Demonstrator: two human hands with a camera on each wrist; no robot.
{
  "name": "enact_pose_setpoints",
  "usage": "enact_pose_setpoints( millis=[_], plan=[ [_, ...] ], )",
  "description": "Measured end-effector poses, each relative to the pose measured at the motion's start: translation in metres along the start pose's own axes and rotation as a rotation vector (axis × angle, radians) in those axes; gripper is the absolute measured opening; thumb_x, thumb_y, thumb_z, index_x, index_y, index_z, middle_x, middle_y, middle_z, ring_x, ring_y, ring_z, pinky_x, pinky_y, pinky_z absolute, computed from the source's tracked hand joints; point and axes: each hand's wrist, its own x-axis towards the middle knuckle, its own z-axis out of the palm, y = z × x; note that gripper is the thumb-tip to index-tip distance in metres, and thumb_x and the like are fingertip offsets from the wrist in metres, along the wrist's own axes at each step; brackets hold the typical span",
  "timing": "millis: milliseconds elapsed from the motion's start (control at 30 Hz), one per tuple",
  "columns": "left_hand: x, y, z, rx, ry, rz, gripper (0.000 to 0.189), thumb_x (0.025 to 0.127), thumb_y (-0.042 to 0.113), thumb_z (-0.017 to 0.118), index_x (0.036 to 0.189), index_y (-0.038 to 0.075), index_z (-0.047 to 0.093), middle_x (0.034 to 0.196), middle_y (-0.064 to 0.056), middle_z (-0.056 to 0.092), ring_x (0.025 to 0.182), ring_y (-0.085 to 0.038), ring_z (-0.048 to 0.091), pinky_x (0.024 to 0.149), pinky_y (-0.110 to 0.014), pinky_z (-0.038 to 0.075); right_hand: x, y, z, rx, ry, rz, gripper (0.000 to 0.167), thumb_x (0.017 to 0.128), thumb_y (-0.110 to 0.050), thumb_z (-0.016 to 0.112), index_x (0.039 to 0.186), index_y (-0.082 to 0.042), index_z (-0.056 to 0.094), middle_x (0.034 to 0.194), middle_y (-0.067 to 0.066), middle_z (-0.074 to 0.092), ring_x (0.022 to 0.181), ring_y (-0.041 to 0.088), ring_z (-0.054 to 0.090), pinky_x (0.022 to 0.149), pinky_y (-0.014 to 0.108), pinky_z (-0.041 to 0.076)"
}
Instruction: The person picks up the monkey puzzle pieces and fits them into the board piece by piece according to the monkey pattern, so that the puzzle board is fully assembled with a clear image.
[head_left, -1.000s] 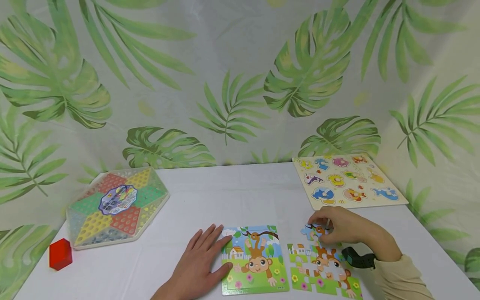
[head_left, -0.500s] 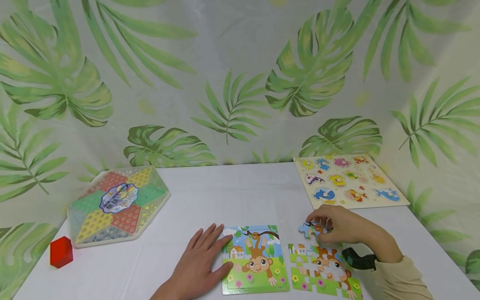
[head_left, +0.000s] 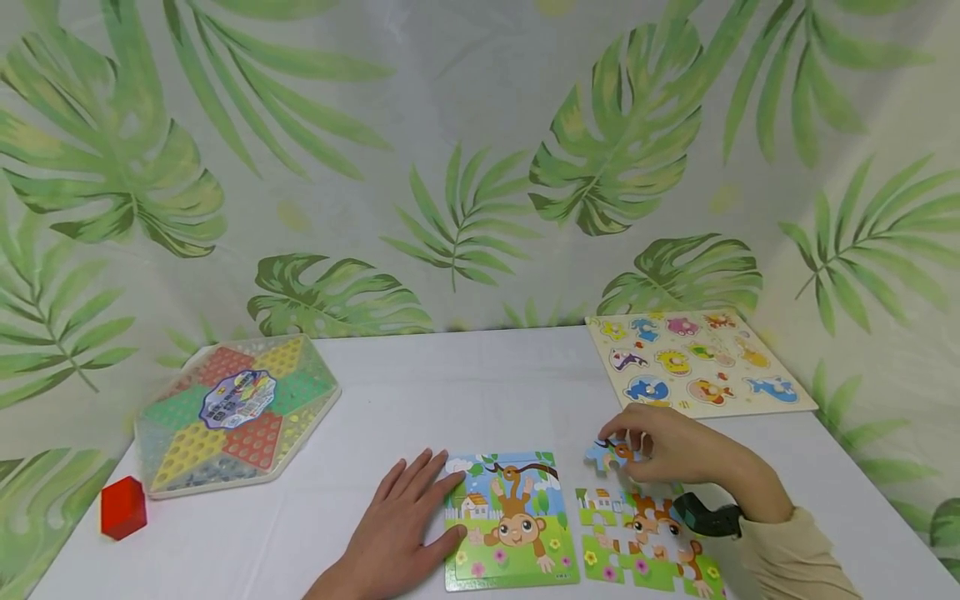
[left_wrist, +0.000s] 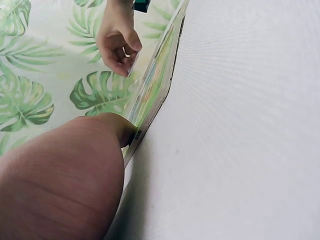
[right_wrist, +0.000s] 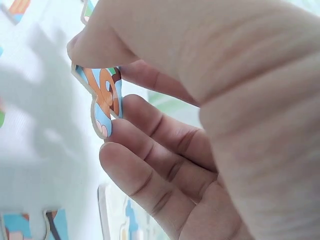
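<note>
My right hand (head_left: 678, 454) pinches a jigsaw piece (head_left: 606, 452) between thumb and curled fingers (right_wrist: 150, 130), held just above the table; the right wrist view shows blue sky and orange-brown print on it. The piece hangs just beyond the far edge of the loose, partly joined monkey pieces (head_left: 645, 542) lying on the white tablecloth (head_left: 450, 383). My left hand (head_left: 397, 529) lies flat, fingers straight and slightly spread, fingertips on the left edge of the monkey puzzle board (head_left: 513, 518); in the left wrist view my thumb presses against the board's rim. The board's printed picture shows a monkey on a branch, a house and flowers; small print at its lower right corner is too small to read. Further off: an animal peg puzzle (head_left: 697, 362) at the far right with its shapes seated in their slots, a hexagonal Chinese checkers set (head_left: 236, 408) at left under a clear lid with an unreadable centre label, and a red block (head_left: 123, 507) beside it.
</note>
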Motion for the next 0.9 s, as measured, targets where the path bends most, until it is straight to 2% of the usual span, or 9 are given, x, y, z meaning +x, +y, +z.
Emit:
enact_pose_setpoints(
  millis=[333, 900],
  plan=[
    [0.000, 0.001, -0.001, -0.016, -0.002, -0.003, 0.061, 0.100, 0.059, 0.054, 0.149, 0.023, 0.055, 0.164, -0.005, 0.040, 0.156, -0.027, 0.030, 0.125, -0.053, 0.021, 0.014, -0.009, 0.002, -0.034, -0.021, 0.008, 0.037, 0.089, -0.017, 0.077, 0.125, -0.020, 0.070, 0.106, -0.009, 0.062, 0.081, 0.004, 0.056, 0.069, 0.024, 0.053],
    [0.001, 0.001, -0.002, -0.013, -0.032, -0.015, 0.061, 0.099, 0.058, 0.056, 0.150, 0.023, 0.054, 0.165, -0.005, 0.039, 0.156, -0.027, 0.028, 0.125, -0.054, 0.021, 0.034, -0.027, 0.007, -0.050, -0.045, -0.040, 0.038, 0.088, -0.016, 0.075, 0.126, -0.020, 0.071, 0.109, -0.008, 0.064, 0.082, 0.005, 0.057, 0.071, 0.025, 0.053]
  ],
)
